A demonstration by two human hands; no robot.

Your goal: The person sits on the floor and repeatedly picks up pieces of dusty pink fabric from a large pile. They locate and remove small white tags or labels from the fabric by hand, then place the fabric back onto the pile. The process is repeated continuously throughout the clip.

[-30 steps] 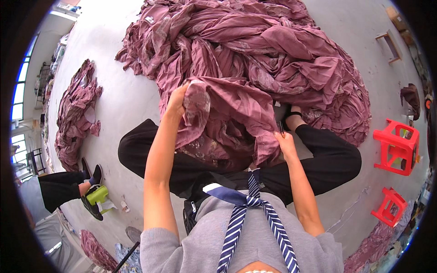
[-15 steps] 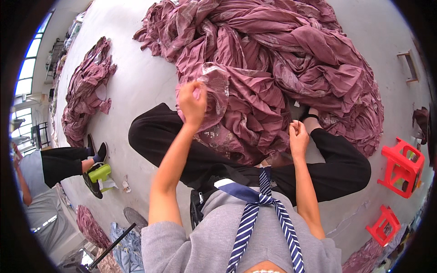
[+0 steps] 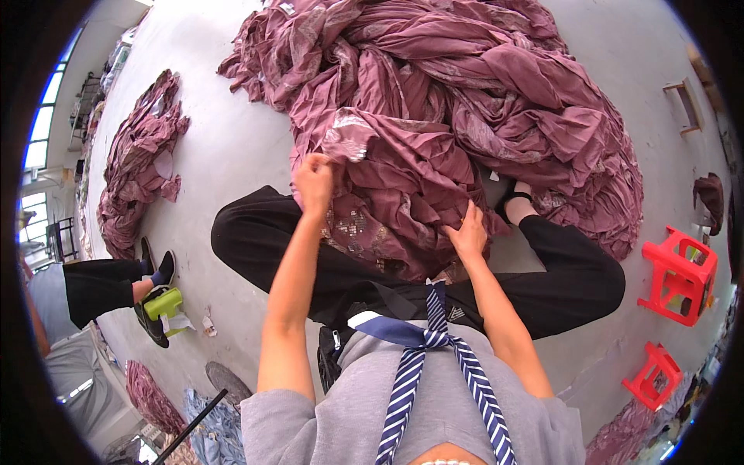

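Observation:
A big heap of mauve fabric point(image 3: 418, 155), with shiny silver sequin patches on some folds, spreads over the floor and across my crossed legs. At the heap's left edge my left hand point(image 3: 313, 182) is closed, with its fingers curled around a fold of the fabric beside a sequined patch point(image 3: 346, 138). My right hand point(image 3: 469, 234) lies against the front right part of the same heap, its thumb and fingers spread on the fabric. What lies under its palm is hidden.
A smaller mauve fabric pile point(image 3: 139, 167) lies at left, near a co-worker's shoes and a green tissue box point(image 3: 163, 304). Two red plastic stools point(image 3: 676, 277) stand at right. A black pole point(image 3: 194, 426) juts in at lower left, over blue fabric point(image 3: 213, 426).
My right hand has moved left onto the fabric, and its fingers have spread. My left hand has come down slightly, and the sequined fold near it has shifted.

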